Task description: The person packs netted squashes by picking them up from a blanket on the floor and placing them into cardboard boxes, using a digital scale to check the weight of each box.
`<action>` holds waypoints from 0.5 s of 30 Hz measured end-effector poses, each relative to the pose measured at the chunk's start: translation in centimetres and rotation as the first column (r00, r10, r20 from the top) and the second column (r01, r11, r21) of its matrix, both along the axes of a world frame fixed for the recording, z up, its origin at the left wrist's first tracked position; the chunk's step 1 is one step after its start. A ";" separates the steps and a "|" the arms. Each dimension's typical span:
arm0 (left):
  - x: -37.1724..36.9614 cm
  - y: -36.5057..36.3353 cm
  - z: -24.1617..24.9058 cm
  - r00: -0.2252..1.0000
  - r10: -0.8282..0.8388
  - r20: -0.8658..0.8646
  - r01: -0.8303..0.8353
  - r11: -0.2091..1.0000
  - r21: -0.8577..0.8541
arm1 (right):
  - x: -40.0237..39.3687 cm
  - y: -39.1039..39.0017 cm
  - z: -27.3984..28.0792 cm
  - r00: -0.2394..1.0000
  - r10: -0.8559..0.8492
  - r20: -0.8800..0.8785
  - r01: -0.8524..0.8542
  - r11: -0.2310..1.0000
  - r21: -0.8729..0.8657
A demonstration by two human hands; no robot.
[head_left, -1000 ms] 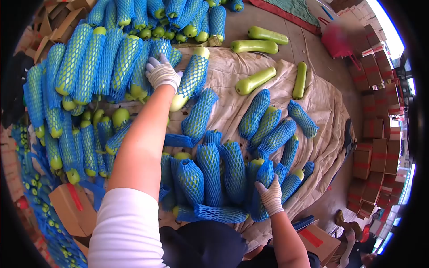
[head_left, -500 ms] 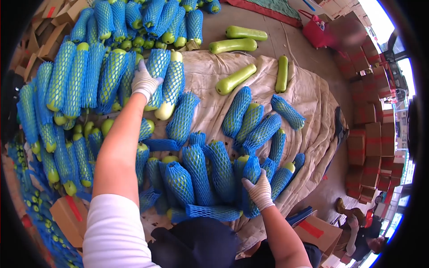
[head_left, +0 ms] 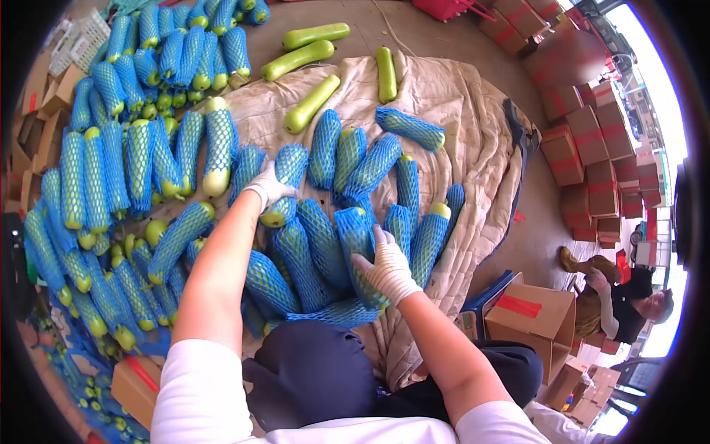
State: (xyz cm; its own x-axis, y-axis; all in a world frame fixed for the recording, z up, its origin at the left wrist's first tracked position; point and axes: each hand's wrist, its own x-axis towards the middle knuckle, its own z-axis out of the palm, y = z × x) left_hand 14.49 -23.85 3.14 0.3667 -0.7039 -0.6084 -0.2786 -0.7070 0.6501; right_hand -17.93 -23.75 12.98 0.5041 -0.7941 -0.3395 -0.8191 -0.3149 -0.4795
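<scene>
My left hand (head_left: 271, 186), in a whitish glove, is closed round a green gourd in a blue foam net (head_left: 290, 166), its bare end pointing toward me. That gourd is above the near row of netted gourds. My right hand (head_left: 387, 270), gloved too, grips another netted gourd (head_left: 358, 240) in that row, thumb across its side; the fingertips on the far side are partly hidden. Just left of the left hand stands a paler netted gourd (head_left: 217, 152). More netted gourds (head_left: 373, 164) lie beyond the right hand on a beige quilted cloth (head_left: 473, 140).
Several bare gourds (head_left: 312, 105) lie at the cloth's far side. A large heap of netted gourds (head_left: 96, 177) fills the left. Cardboard boxes (head_left: 588, 137) are stacked at right, with an open box (head_left: 529, 314) nearer. A person (head_left: 629, 303) sits at far right.
My left hand has brought a netted gourd from the left heap rightward and nearer to me, past the paler gourd. My right hand stays at its gourd. The view has shifted.
</scene>
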 end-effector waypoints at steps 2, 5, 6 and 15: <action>-0.6 0.1 5.0 0.888 0.208 -0.410 -0.250 0.967 -0.052 | -0.6 -0.1 3.0 0.998 -0.020 0.063 0.020 1.000 -0.004; -2.0 1.6 10.5 0.611 -0.054 -0.790 -0.237 0.940 -0.247 | -1.9 -0.8 7.3 0.905 -0.062 0.420 -0.011 0.986 0.168; -4.1 1.8 13.1 0.539 -0.079 -0.839 -0.306 0.909 -0.282 | -1.7 -0.6 8.5 0.792 -0.263 0.551 0.006 0.905 0.424; -23.0 2.9 35.9 0.777 -0.622 -0.093 0.244 0.435 -0.867 | -15.3 0.0 27.2 -0.047 -0.654 0.755 -0.184 0.749 0.637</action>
